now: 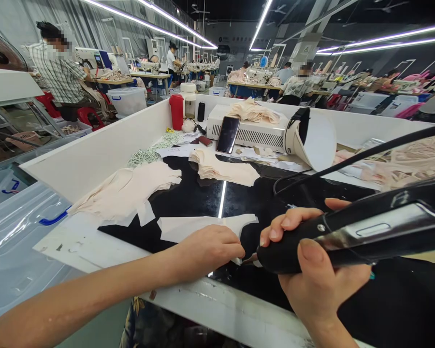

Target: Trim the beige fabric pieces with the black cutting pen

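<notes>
My right hand (319, 270) is wrapped around a thick black corded hand tool (380, 227) with a silver panel on its side. A small metal tip (252, 259) sticks out of its front end, close to my left fingers; its exact shape is hard to make out. My left hand (212, 251) is closed with its fingertips pinched at the right end of a flat cream fabric piece (188, 227). This piece lies on the glossy black work surface (192, 198), partly hidden under my hand. Behind it are a stack of cut cream pieces (221, 166) and a larger cream pile (123, 188).
At the back stand a white vented box (253, 125), a smartphone (228, 134), a red cup (176, 112) and a white cone-shaped shade (317, 142). A black cable (351, 162) arches over the right side. A clear bin (18, 241) sits at left. Co-workers sit beyond the white board.
</notes>
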